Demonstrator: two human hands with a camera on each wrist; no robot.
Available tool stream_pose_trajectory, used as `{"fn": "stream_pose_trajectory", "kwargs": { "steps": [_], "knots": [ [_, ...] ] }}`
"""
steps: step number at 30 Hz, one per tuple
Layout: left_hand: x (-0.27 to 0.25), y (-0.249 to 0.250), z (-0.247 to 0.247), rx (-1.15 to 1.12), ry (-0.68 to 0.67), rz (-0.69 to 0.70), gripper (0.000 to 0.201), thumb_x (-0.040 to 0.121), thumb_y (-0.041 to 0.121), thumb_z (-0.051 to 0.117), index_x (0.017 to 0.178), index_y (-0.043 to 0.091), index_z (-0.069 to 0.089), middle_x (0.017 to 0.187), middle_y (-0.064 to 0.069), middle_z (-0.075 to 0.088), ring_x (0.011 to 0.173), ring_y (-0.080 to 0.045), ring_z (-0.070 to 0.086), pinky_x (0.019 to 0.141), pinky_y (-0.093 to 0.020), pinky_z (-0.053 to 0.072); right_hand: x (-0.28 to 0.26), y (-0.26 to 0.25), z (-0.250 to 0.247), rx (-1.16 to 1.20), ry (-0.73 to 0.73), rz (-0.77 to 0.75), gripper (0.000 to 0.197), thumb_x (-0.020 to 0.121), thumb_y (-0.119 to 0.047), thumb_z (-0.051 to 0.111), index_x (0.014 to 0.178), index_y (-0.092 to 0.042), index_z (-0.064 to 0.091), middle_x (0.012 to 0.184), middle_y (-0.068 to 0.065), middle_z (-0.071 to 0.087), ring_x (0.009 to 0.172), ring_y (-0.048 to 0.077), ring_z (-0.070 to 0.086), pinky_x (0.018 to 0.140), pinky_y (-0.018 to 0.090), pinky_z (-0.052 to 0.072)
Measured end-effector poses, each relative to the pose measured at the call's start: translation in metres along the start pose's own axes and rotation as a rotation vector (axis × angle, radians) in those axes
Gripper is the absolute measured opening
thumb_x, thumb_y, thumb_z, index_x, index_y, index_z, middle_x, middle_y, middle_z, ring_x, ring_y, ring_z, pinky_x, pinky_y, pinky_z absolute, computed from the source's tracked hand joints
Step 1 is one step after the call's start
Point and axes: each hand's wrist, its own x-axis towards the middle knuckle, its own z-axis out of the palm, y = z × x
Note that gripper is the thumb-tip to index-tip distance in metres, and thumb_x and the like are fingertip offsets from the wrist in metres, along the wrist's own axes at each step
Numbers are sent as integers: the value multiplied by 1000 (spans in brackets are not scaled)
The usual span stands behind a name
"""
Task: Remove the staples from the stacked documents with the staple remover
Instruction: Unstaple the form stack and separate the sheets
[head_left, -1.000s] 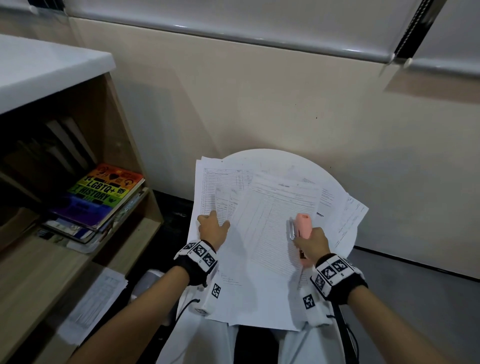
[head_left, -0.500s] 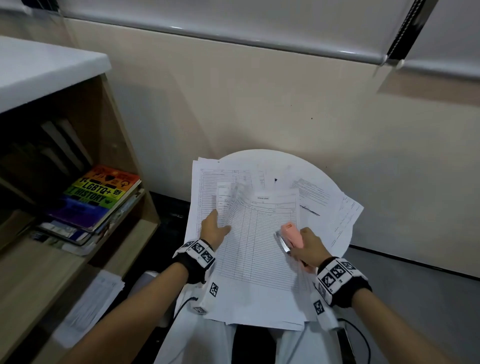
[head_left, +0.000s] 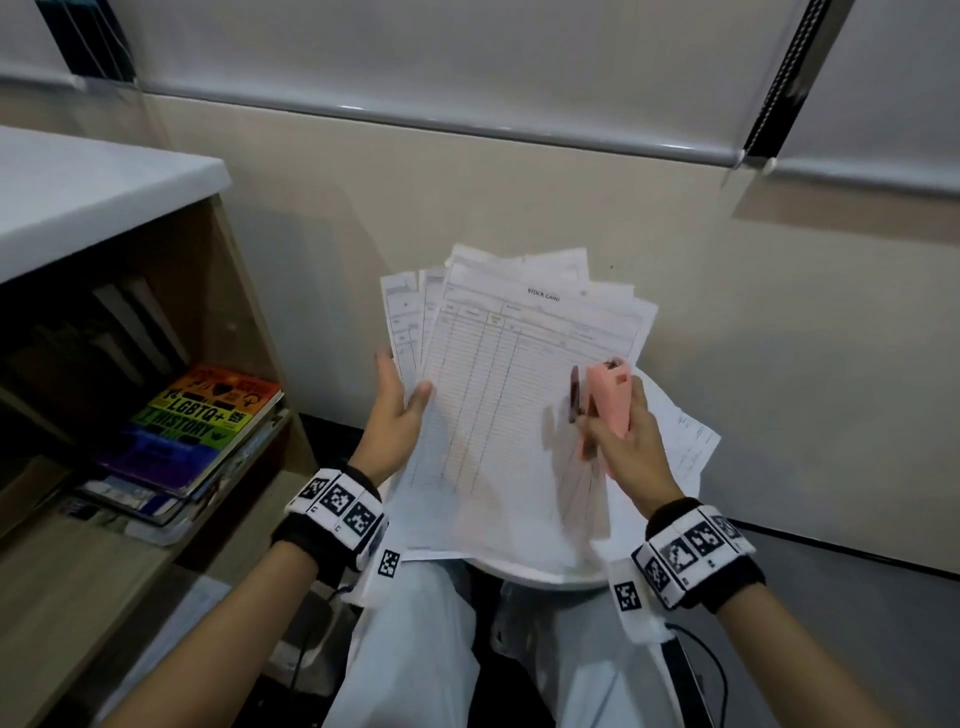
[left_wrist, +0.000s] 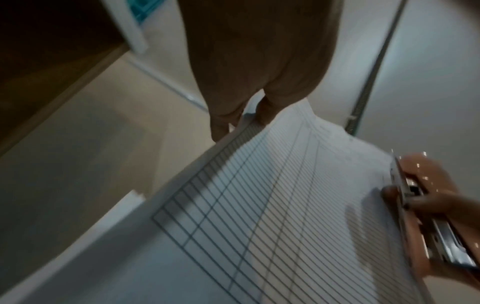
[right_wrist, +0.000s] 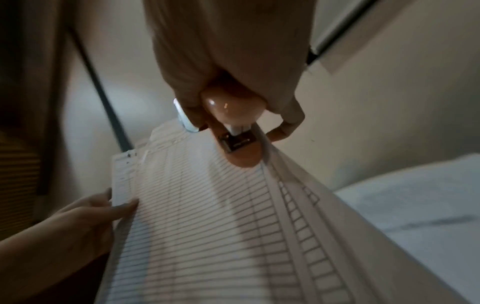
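Note:
A fanned stack of printed forms (head_left: 498, 395) is lifted off the round white table (head_left: 545, 574) and tilted up toward me. My left hand (head_left: 397, 415) grips the stack's left edge, thumb on the top sheet (left_wrist: 272, 205) and fingers behind. My right hand (head_left: 623, 441) grips a pink staple remover (head_left: 608, 400) with metal jaws, held against the stack's right edge (right_wrist: 270, 164). In the right wrist view the pink tool (right_wrist: 233, 115) lies on the top form. No staple shows clearly; the frames are blurred.
More loose sheets (head_left: 685, 441) lie on the table under the raised stack. A wooden shelf unit (head_left: 156, 322) with a rainbow-covered book (head_left: 208, 415) stands at my left. A beige wall (head_left: 519, 208) is close behind the table. My knees are under the table's near edge.
The stack lay flat on the table a second ago; both hands have since gathered and raised it, tilting it up. The staple remover stayed in my right hand.

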Motion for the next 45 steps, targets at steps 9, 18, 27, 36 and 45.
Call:
{"fn": "stream_pose_trajectory", "kwargs": {
  "steps": [9,18,27,36,45],
  "knots": [
    [11,29,12,-67,101,65,54,84,-18,43,126,6,19,118,4,46,109,-5,52,89,-19,49,-3,-28,2,57,-40,-128,41,85,14,52,113,-5,30,78,-2,55,55,5,54,50,24,47],
    [27,43,21,-126,181,15,13,102,16,34,112,17,41,104,9,59,94,-3,59,81,-20,50,10,-33,-4,79,80,-140,43,84,12,53,114,-15,41,86,-1,57,63,2,58,50,23,49],
    [33,42,23,-263,266,39,16,101,10,40,113,16,31,83,-3,65,67,-5,65,62,-18,53,15,-21,-10,24,160,-244,26,85,10,56,107,-1,50,96,-16,36,66,-4,58,52,23,49],
    [30,45,28,-225,102,4,50,89,46,48,110,1,53,101,-8,63,88,-14,64,76,-26,53,18,-21,-14,-4,121,-300,33,80,-3,60,112,-4,52,99,-21,36,94,35,59,69,24,49],
    [35,53,29,-133,131,89,19,86,21,52,102,16,46,99,-3,61,91,-17,60,84,-43,53,11,-45,-19,6,-49,-235,44,75,-4,63,91,-44,55,124,29,39,63,17,56,53,27,51]
  ]
}}
